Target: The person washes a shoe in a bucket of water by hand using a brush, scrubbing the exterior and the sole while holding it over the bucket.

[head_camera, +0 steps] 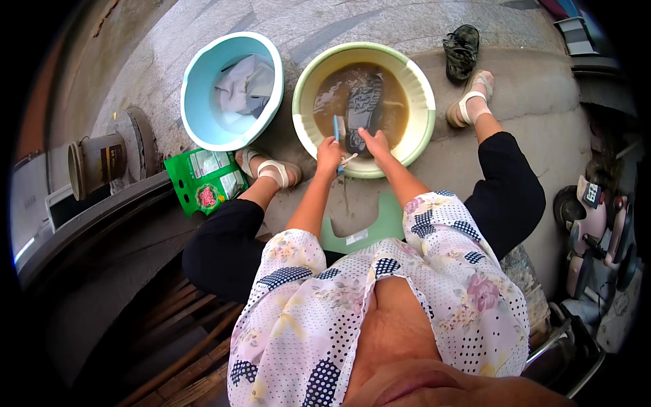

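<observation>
A pale yellow plastic basin [422,91] with a green rim holds murky brown water. In it lies a dark shoe [365,102], its treaded sole facing up. My right hand [375,143] grips the shoe at its near end, thumb on the sole. Closed around the handle of a blue scrubbing brush [336,127], my left hand [329,154] is at the basin's near edge, with the pale bristles turned toward the shoe's left side. A light cord loop hangs by the brush handle. Beyond the basin, to the right, a camouflage-patterned shoe [461,53] rests on the ground.
A light blue basin [190,102] with cloths in water stands at the left. Near my left foot lies a green printed bag [203,178]. A bucket [96,165] is at far left, a pink scooter [592,224] at far right. A green plastic piece [381,226] is between my legs.
</observation>
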`<state>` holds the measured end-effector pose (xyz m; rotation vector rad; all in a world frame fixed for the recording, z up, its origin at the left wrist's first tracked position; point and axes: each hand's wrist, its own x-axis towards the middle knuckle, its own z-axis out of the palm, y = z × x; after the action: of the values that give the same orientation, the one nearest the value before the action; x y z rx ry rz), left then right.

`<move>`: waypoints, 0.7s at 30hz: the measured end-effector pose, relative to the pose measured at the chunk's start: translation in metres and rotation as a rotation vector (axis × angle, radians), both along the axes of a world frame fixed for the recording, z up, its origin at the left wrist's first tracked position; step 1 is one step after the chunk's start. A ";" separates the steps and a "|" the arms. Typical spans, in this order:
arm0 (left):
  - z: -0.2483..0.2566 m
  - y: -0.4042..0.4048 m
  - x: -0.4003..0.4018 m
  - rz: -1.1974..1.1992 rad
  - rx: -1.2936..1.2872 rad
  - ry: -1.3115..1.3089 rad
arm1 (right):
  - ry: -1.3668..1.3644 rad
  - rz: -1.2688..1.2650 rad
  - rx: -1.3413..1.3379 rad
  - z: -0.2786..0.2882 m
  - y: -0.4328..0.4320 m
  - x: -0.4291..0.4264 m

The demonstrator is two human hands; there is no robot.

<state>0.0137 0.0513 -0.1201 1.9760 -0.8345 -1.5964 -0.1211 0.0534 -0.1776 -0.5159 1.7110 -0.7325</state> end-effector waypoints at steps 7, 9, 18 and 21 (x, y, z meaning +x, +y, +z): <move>0.075 0.042 0.005 -0.002 -0.405 -0.143 | -1.003 -0.692 -0.010 0.035 -0.050 0.043; 0.079 0.059 0.006 -0.166 -0.681 -0.408 | -1.109 -0.725 0.099 0.053 -0.067 0.048; 0.078 -0.015 -0.001 -0.506 -0.765 -0.928 | -1.271 -0.700 0.143 0.043 -0.052 0.053; 0.082 -0.024 -0.010 -0.490 -0.729 -0.799 | -1.309 -0.779 -0.018 0.033 -0.054 0.042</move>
<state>0.0039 0.0272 -0.0379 1.8680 -1.9790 -0.4495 -0.0795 -0.0004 -0.1444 0.6128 0.5827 -1.2380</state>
